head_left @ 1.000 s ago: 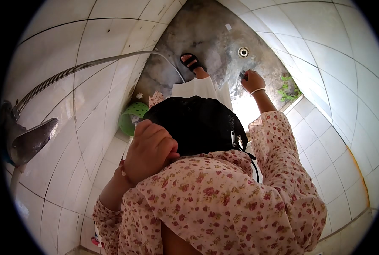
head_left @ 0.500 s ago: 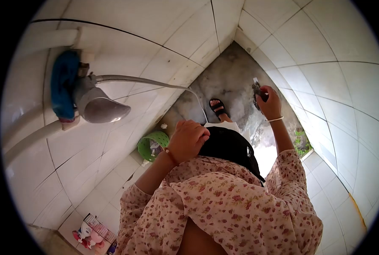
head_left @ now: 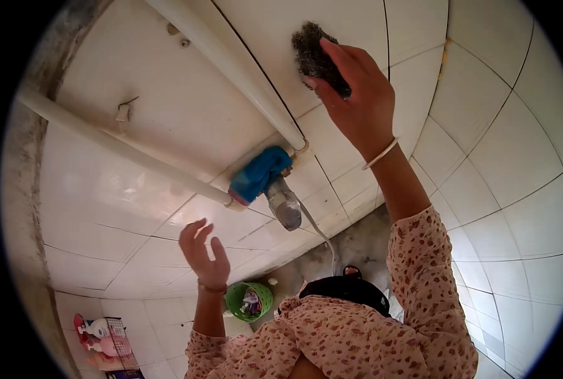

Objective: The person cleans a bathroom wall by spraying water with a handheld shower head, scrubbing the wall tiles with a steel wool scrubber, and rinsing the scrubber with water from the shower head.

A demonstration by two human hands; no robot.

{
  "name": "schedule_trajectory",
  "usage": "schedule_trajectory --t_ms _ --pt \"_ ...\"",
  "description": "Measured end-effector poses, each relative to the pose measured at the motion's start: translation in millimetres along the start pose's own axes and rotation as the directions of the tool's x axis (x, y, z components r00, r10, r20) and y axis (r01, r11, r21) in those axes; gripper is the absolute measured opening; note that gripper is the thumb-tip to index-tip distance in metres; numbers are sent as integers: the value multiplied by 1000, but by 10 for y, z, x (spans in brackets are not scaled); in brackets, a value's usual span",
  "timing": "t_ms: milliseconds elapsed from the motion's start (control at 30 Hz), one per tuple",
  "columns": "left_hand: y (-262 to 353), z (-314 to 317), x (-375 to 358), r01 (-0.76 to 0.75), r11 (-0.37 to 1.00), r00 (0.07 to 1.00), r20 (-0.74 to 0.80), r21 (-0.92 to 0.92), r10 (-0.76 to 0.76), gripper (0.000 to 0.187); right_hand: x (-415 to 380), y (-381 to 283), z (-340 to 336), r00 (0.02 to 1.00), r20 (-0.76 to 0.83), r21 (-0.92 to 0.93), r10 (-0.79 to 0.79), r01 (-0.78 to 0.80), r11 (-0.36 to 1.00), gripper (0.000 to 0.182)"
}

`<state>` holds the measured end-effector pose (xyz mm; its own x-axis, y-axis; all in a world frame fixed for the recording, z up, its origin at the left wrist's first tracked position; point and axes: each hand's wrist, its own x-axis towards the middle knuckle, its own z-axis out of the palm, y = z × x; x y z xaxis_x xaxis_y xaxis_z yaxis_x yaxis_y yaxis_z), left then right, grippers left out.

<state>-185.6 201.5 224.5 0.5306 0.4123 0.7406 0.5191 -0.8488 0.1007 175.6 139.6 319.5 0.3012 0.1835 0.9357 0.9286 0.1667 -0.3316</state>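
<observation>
My right hand (head_left: 365,104) is raised high, its fingers and thumb closed on a dark steel wool scrubber (head_left: 313,57). The scrubber overlaps the white tiled wall (head_left: 357,28) near a black tile seam. At lower left, my left hand (head_left: 204,256) holds nothing, fingers apart and slightly curled in front of the tiles. Between the two hands, a grey shower head (head_left: 284,208) hangs on the wall beside a blue cloth (head_left: 259,174) wrapped over the fitting.
Two white pipes (head_left: 231,69) run up the wall from the fitting. A hose (head_left: 319,234) drops from the shower head. Below stands a green perforated basket (head_left: 236,302) with litter inside. A wire rack (head_left: 122,344) with bottles is at lower left; a small hook (head_left: 123,112) sits on the wall.
My view has tilted up toward the wall. My right hand has risen from near the floor to the wall with the scrubber. My left hand has left my waist and opened.
</observation>
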Motion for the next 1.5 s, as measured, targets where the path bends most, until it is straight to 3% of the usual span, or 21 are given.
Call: schedule_trajectory --t_ms 67,133,200,333,533,600,733,767,933,1033,1167,1267,1333,1400,1500 --pt "-299 -309 290 -21 961 977 -196 277 78 29 123 -31 163 995 -64 -51 -72 69 996 48" --pt "-625 -527 542 56 921 938 -338 385 85 38 -18 -27 194 990 -36 -91 -138 135 987 50" --pt "-951 -565 617 17 836 924 -327 548 196 47 -528 126 189 982 97 -140 -165 178 974 48" --pt "-1300 -358 585 -85 782 881 -320 617 348 53 -1015 356 64 934 294 -191 -200 263 946 43" --pt "-1355 -333 551 -91 793 870 -339 603 357 54 -243 95 79 880 256 -211 -399 454 866 37" --pt "-1346 -340 530 -102 796 868 -337 597 365 53 188 -50 130 890 146 -229 -432 455 860 48" --pt "-1338 -358 550 -111 798 867 -336 592 369 52 844 -257 292 893 -60 -236 -447 422 875 43" --pt "-1336 -352 542 -110 800 866 -338 590 369 52 870 -272 324 884 -119 -229 -453 420 878 44" --pt "-1373 -331 504 -87 795 867 -347 601 357 51 -292 5 305 921 87 -212 -380 390 896 44" --pt "-1365 -321 495 -78 792 872 -343 606 349 51 -169 -64 217 920 149 -241 -363 390 889 45" --pt "-1347 -326 485 -80 801 874 -345 594 343 50 874 -243 233 908 -112 -199 -405 379 904 43" --pt "-1351 -329 468 -80 800 876 -341 594 341 50 1305 -361 282 919 -260 -157 -296 263 952 41" --pt "-1350 -326 460 -86 800 879 -333 593 341 50 1138 -479 387 899 -266 -152 -347 317 936 41" --pt "-1351 -341 465 -93 796 880 -324 598 346 50 905 -500 434 889 -151 -136 -433 415 900 43" --pt "-1372 -319 465 -93 796 876 -331 598 351 50 1100 -223 287 880 -259 -182 -398 360 915 40"
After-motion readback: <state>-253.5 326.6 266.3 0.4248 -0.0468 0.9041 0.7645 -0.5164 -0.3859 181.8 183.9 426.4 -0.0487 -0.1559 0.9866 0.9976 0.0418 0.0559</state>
